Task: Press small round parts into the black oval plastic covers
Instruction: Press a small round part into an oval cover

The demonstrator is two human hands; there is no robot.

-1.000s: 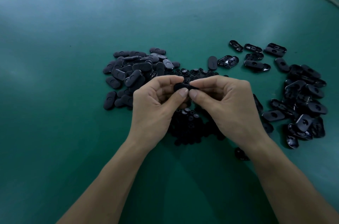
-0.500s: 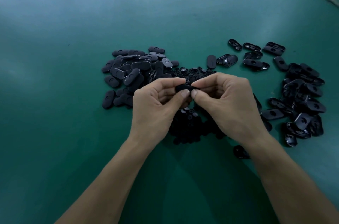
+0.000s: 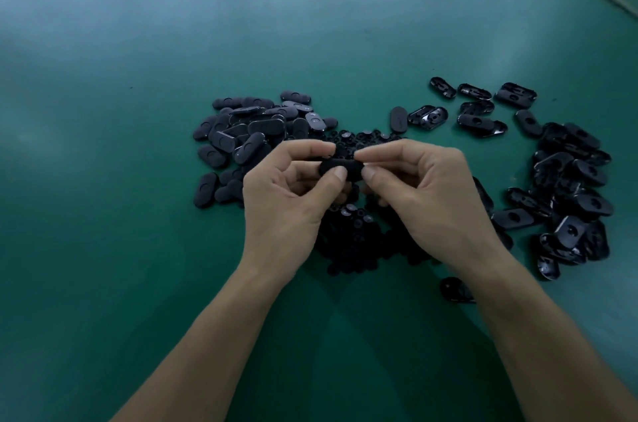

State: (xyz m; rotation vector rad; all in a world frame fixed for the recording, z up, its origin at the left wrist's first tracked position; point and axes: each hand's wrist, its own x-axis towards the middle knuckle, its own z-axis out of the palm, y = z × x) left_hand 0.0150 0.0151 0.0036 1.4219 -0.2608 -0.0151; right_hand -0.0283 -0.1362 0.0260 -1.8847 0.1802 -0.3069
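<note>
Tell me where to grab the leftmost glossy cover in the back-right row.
Come from above and pinch the cover across its two long sides at mid-length. It lies flat on the mat, apart from its neighbours, so both long edges look free.

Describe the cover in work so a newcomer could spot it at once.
On the green table, the left hand and right hand meet above the pile of small round parts. The black oval cover pinched between them is the only one off the table.
</note>
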